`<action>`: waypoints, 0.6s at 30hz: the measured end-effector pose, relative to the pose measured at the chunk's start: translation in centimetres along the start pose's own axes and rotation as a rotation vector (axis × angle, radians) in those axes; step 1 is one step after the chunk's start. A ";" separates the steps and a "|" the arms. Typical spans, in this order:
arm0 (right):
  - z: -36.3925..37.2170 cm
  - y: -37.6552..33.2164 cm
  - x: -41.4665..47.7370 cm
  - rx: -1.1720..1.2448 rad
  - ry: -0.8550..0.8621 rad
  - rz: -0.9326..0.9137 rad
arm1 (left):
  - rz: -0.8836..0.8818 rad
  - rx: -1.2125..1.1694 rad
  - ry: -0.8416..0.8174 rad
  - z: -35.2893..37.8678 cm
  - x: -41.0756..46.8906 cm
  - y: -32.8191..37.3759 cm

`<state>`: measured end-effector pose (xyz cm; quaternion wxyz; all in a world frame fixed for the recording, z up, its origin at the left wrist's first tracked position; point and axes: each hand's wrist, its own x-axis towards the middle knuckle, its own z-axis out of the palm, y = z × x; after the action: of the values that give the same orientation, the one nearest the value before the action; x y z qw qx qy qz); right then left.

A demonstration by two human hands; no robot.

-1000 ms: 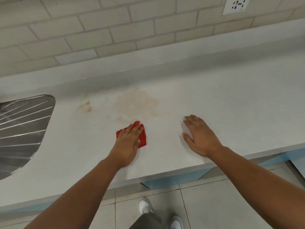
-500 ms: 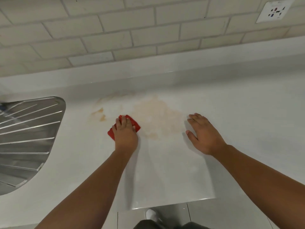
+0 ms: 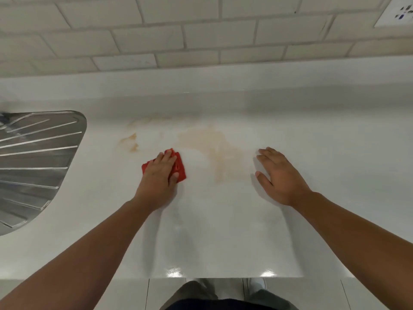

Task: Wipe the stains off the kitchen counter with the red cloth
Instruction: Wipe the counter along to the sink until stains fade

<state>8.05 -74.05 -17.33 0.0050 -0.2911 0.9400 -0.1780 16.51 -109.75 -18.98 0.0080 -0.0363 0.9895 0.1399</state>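
My left hand (image 3: 159, 175) lies flat on the folded red cloth (image 3: 180, 167) and presses it to the pale kitchen counter (image 3: 223, 231). Red shows past the fingertips and beside the thumb. A broad light-brown stain (image 3: 212, 144) spreads just right of and beyond the cloth. Two small darker brown stains (image 3: 131, 142) sit to the cloth's far left. A faint smear (image 3: 147, 120) runs along the back. My right hand (image 3: 279, 175) rests palm down on the counter to the right of the broad stain, fingers straight.
A ribbed steel sink drainer (image 3: 38, 162) fills the left side. A tiled wall (image 3: 201, 36) rises behind the counter's raised back edge, with a white socket (image 3: 400, 14) at top right. The counter's front edge (image 3: 223, 277) is near my legs and shoes.
My left hand slid the cloth leftward from below the broad stain toward the small stains, then a little back right. The view tilted down over the counter. My right hand stayed planted.
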 end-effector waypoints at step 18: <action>-2.9 8.7 -0.7 0.008 -0.066 -0.150 | -0.039 0.020 0.017 3.3 -0.5 10.2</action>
<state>3.57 -65.98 -17.64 0.0240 -0.3662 0.9142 -0.1718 16.27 -98.98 -19.30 0.0027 -0.0569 0.9900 0.1294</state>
